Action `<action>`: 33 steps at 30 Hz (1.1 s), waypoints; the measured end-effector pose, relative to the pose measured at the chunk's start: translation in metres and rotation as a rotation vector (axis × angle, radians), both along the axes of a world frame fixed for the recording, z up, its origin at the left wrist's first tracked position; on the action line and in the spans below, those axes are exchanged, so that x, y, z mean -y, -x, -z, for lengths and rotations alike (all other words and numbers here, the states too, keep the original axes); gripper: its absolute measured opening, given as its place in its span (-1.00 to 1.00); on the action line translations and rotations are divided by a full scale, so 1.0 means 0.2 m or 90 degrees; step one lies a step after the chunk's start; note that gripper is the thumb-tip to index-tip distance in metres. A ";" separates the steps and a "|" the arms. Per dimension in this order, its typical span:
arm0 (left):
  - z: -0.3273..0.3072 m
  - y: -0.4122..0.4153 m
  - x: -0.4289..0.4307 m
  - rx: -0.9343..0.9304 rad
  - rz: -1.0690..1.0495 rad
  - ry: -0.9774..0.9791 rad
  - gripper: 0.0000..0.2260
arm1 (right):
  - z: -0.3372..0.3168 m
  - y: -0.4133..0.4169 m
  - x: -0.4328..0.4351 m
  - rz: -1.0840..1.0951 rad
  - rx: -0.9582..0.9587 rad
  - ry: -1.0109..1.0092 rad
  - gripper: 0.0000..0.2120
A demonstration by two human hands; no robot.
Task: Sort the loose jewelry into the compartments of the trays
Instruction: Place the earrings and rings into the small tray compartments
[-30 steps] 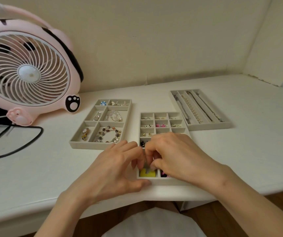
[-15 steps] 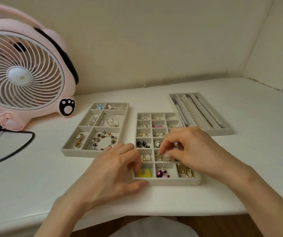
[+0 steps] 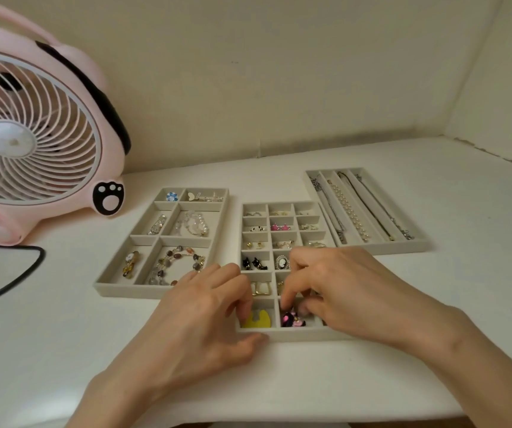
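Three grey trays on the white desk, most jewelry already in slots. Action's at the middle tray (image 3: 282, 334), the many-celled one, near row. Right hand (image 3: 350, 291) hangs over that row, thumb and index tips curled down and drawn close tog. just above the pink-and-black piece (image 3: 291, 318) in the near-centre cell; can't tell if they're actually nipping it or only touching, bc the tips hide the contact. Piece lies directly under and slightly toward the person from those tips, too small to read a long axis. Left hand (image 3: 199, 316) rests at the tray's near-left corner, fingers loosely spread, holding nothing, beside the yellow piece (image 3: 257, 319). Right hand's clearly nearer, so I'd guess it does the lift or tuck.
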State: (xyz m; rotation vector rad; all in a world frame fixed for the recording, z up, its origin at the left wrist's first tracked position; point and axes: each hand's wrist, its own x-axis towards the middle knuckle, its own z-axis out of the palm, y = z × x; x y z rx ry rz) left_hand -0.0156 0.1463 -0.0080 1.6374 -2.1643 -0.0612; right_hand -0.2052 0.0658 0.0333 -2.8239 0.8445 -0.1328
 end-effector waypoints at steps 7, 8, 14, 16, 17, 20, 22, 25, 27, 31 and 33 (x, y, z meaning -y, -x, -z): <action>-0.09 -0.05 0.07 -0.106 -0.008 -0.089 -0.54 | 0.01 -0.02 0.05 -0.080 -0.005 0.024 -0.86; -0.11 -0.05 0.09 -0.139 -0.012 -0.080 -0.54 | 0.00 -0.02 0.06 -0.085 -0.008 0.012 -0.88; -0.20 0.02 0.29 -0.201 -0.036 -0.023 -0.74 | -0.02 -0.01 0.10 -0.120 -0.057 -0.036 -0.83; -0.20 0.04 0.34 -0.204 -0.034 -0.034 -0.81 | -0.02 -0.02 0.11 -0.124 -0.067 -0.039 -0.84; -0.20 0.05 0.36 -0.205 -0.027 -0.041 -0.83 | -0.02 -0.02 0.11 -0.126 -0.067 -0.041 -0.85; -0.17 0.06 0.38 -0.228 -0.009 -0.062 -0.89 | -0.01 -0.03 0.13 -0.127 -0.066 -0.066 -0.88; -0.15 0.05 0.37 -0.237 -0.004 -0.081 -0.94 | -0.02 -0.02 0.14 -0.124 -0.053 -0.094 -0.90; -0.13 0.04 0.36 -0.242 0.005 -0.107 -0.95 | -0.03 -0.01 0.15 -0.115 -0.019 -0.127 -0.91; -0.13 0.03 0.36 -0.236 0.018 -0.127 -0.91 | -0.03 0.00 0.15 -0.113 -0.008 -0.127 -0.90; -0.13 0.01 0.35 -0.214 0.032 -0.173 -0.91 | 0.00 -0.01 0.14 -0.117 -0.018 -0.092 -0.86; -0.13 0.01 0.35 -0.221 0.034 -0.179 -0.92 | -0.01 0.00 0.14 -0.105 -0.020 -0.086 -0.83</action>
